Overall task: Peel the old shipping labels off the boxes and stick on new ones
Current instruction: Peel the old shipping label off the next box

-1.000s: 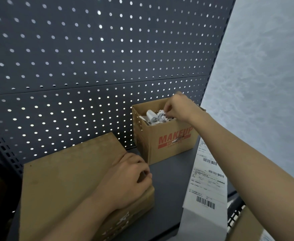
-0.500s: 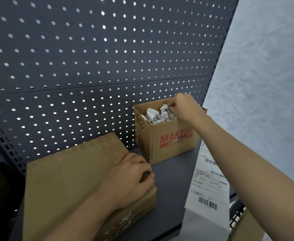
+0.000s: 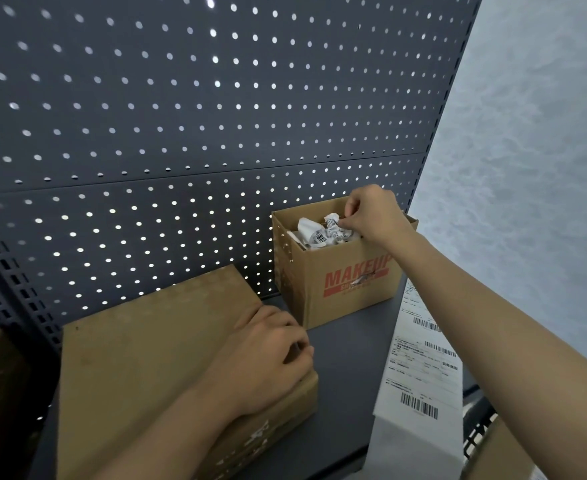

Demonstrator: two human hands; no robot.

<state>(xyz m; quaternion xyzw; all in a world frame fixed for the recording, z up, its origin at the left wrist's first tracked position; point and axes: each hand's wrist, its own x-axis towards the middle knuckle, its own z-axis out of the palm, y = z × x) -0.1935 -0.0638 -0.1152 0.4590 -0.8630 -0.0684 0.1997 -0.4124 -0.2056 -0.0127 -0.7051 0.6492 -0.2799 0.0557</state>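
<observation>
right hand (image 3: pixel 371 216) pinches crumpled label (image 3: pixel 333 226) in open MAKEUP box (image 3: pixel 340 261), shelf (image 3: pixel 347 362) back | left hand (image 3: pixel 268 355) curled on flat box (image 3: pixel 139 358), grip unclear

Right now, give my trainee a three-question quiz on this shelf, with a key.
1. True or false: the left hand rests on the flat box.
2. What is in the MAKEUP box? A old labels, crumpled; B bottles; C nothing.
3. Which hand reaches into that box?
Key: 1 true; 2 A; 3 the right hand.
</observation>
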